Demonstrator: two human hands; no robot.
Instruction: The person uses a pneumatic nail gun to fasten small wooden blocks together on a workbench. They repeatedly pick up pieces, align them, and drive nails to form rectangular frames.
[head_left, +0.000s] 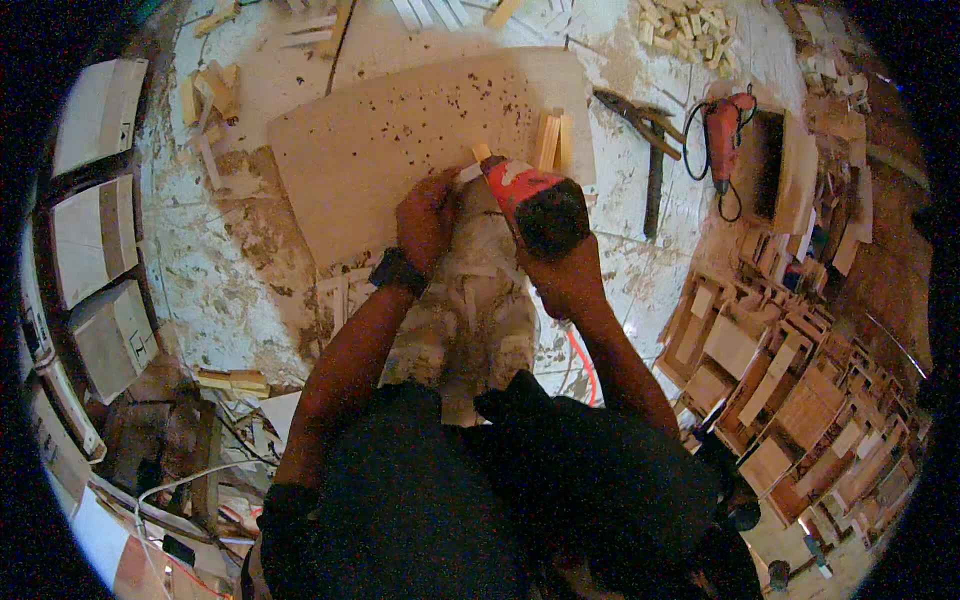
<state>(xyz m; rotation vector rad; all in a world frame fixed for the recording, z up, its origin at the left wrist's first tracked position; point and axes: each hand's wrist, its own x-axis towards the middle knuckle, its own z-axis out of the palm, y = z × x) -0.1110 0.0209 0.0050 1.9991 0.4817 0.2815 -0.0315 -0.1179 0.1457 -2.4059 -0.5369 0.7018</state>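
Note:
My right hand (565,275) is wrapped round a red and black power tool (540,200) that looks like a nail gun. Its narrow nose points away and to the left. Close to that nose, my left hand (428,215), with a dark band on the wrist, is closed at a small pale wood piece (469,173). Its fingertips are dim and partly hidden. Both hands are over the near edge of a large brown board (400,130), which is strewn with dark specks. Short wood strips (549,140) stand on the board just beyond the tool.
A red corded tool (724,140) lies at the right beside an open wooden box (795,170). Left of it are dark pliers (625,108) and a dark bar (653,195). Wood offcuts (688,35) are heaped far right. Wooden frames (775,380) crowd the right; a red hose (583,365) shows beneath my right arm.

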